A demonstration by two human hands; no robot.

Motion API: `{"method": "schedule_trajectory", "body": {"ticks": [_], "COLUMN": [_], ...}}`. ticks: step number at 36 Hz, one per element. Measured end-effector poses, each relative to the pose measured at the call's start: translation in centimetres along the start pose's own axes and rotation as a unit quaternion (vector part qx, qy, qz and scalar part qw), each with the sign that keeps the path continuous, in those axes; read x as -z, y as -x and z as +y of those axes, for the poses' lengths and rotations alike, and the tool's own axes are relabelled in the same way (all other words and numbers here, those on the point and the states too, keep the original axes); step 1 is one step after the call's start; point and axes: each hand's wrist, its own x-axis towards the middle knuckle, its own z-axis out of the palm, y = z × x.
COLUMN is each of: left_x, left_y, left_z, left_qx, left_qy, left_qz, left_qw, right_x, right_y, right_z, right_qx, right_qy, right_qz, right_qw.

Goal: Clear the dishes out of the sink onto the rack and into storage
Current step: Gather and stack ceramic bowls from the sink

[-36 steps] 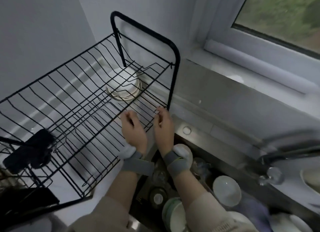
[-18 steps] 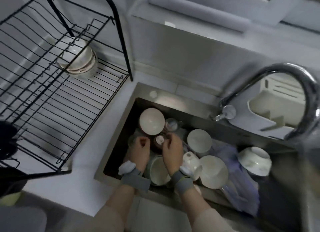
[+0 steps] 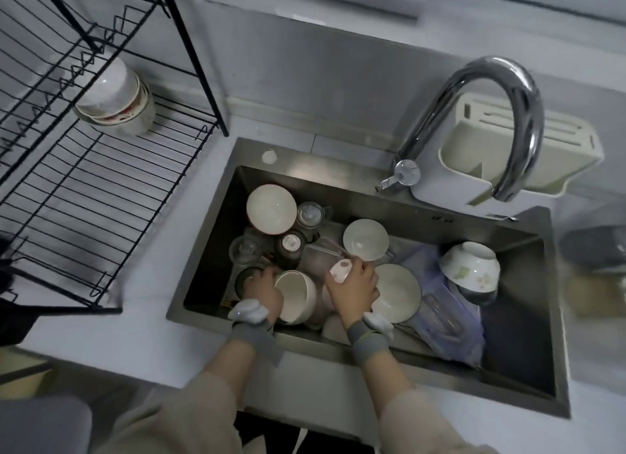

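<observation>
1. My left hand grasps the rim of a deep white bowl; my right hand holds a small white cup.
2. The sink remains crowded with bowls and glasses.
3. At ten o'clock, the rack holds only stacked bowls.

sink crowded, faucet overhanging, rack mostly bare

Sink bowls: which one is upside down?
The floral bowl at the sink's right side, resting base-up on the blue cloth; the other bowls face up.
</observation>
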Motion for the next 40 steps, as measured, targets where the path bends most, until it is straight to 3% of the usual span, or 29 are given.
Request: {"method": "schedule_trajectory", "body": {"ticks": [9,12,14,17,19,21,23,30,34,40], "left_x": [-0.8,-0.5,-0.2,0.5,1.1,1.8,2.4,2.9,3.4,4.4], "left_y": [0.2,0.3,0.2,0.1,-0.1,-0.4,-0.6,-0.6,-0.5,-0.6], "left_z": [0.4,0.4,0.2,-0.5,-0.7,-0.7,-1.1,-1.8,-2.0,-2.6], "left_qx": [0.010,0.009,0.006,0.013,0.038,0.077,0.099,0.129,0.137,0.130], "left_qy": [-0.068,-0.063,-0.047,-0.019,0.005,0.029,0.043,0.109,0.120,0.147], "left_qz": [0.021,0.034,0.044,0.059,0.064,0.067,0.069,0.067,0.074,0.065], "left_qw": [0.997,0.997,0.998,0.998,0.997,0.994,0.992,0.983,0.980,0.978], "right_x": [0.1,-0.2,-0.3,-0.4,-0.6,-1.2,-1.6,-1.2,-0.7,-0.8], "right_y": [0.1,0.2,0.5,1.4,2.3,2.8,3.3,3.2,2.8,3.7], "right_z": [0.3,0.1,-0.3,-1.4,-2.3,-3.0,-3.7,-4.5,-4.4,-4.6], "right_qx": [-0.034,-0.029,0.035,0.198,0.242,0.212,0.175,0.118,0.087,0.132], "right_qy": [-0.012,0.040,0.084,0.109,0.105,0.148,0.178,0.168,0.153,0.242], "right_qz": [-0.044,-0.026,0.040,0.124,0.043,-0.067,-0.115,-0.177,-0.176,-0.208], "right_qw": [0.998,0.998,0.995,0.966,0.964,0.964,0.961,0.962,0.969,0.938]}}
